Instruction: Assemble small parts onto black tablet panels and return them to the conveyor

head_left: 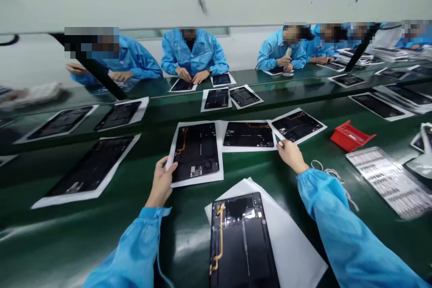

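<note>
The person's left hand [161, 183] is closed on the left edge of a dark panel [199, 148] and its white sheet [216, 177], thumb uppermost. The right hand [292, 156], fingertips drawn together, is beside a sideways panel [249, 135]; whether it holds anything cannot be told. The nearest panel [236, 243] lies on the green bench [101, 229].

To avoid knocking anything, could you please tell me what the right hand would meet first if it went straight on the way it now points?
The right hand would probably first meet the middle dark panel of the three ahead, on its white sheet, though depth is hard to judge.
</note>
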Demonstrator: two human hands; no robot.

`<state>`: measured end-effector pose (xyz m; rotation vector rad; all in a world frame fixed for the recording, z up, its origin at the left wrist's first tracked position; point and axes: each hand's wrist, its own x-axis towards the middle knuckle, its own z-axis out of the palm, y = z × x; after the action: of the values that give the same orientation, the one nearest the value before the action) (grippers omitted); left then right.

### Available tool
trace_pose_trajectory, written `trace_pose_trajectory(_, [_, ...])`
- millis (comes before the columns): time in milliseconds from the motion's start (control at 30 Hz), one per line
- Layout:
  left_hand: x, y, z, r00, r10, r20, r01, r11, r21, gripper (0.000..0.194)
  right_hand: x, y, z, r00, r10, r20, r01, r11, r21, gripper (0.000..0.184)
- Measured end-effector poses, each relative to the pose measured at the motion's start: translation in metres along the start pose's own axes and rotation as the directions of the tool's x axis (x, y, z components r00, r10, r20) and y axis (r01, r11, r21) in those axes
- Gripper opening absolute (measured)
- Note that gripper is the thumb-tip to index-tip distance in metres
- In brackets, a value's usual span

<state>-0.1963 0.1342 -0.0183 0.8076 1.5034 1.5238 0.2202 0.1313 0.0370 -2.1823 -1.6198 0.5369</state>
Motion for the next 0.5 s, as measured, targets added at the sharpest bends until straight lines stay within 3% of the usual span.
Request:
trace_pose_trajectory(100, [0.029, -0.01, 0.01, 0.999, 0.002, -0.034, -0.003, 1.0, -0.02, 0.039, 0.038, -0.008, 0.013, 0.992, 0.125, 0.025, -0.124, 0.992, -0.029, 0.028])
trace_pose_trajectory(267, [0.051, -0.021, 0.024, 0.999, 0.014, -0.03, -0.015, 1.0, -0.026, 0.039, 0.061, -0.012, 0.033, 0.972, 0.21, 0.104, -0.215, 0.976, 0.036, 0.032])
trace_pose_trajectory(500, [0.055, -0.027, 0.027, 0.999, 0.026, -0.021, -0.026, 1.0, -0.014, 0.041, 0.068, -0.018, 0.051, 0.971, 0.172, 0.168, -0.226, 0.891, 0.395, 0.032])
